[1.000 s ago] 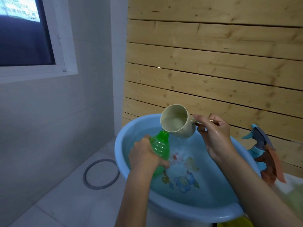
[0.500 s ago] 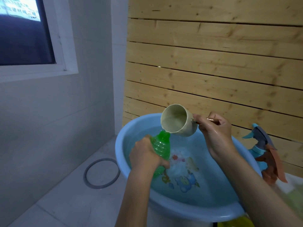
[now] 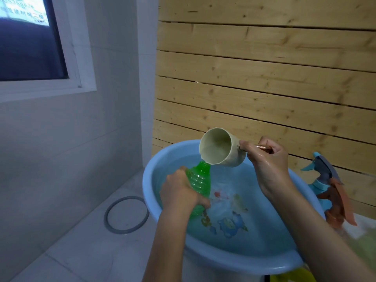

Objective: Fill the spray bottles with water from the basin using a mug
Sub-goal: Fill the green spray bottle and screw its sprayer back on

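Basin (image 3: pixel 223 259): we are seeing pale blue all over, with cartoon figures in blue, yellow and red printed on its floor.
Bottle (image 3: pixel 198 180): we are looking at see-through green, banded with raised ridges.
Mug (image 3: pixel 232 153): we are noting plain cream, its handle (image 3: pixel 262 147) shining copper-pink.
Blue spray head (image 3: pixel 323 169): we are finding blue with grey.
Orange spray head (image 3: pixel 335 202): we are finding rusty orange.
Plank wall (image 3: pixel 264 78): we are seeing pale yellow wood dotted with dark knots.
Floor ring (image 3: pixel 107 218): we are seeing grey on whitish tile.
Window frame (image 3: pixel 85 64): we are seeing white.

Over the basin (image 3: pixel 147 186), the left hand (image 3: pixel 179 192) grips the bottle (image 3: pixel 200 180); the right hand (image 3: pixel 268 159), higher, pinches the handle of the tilted mug (image 3: pixel 219 147).
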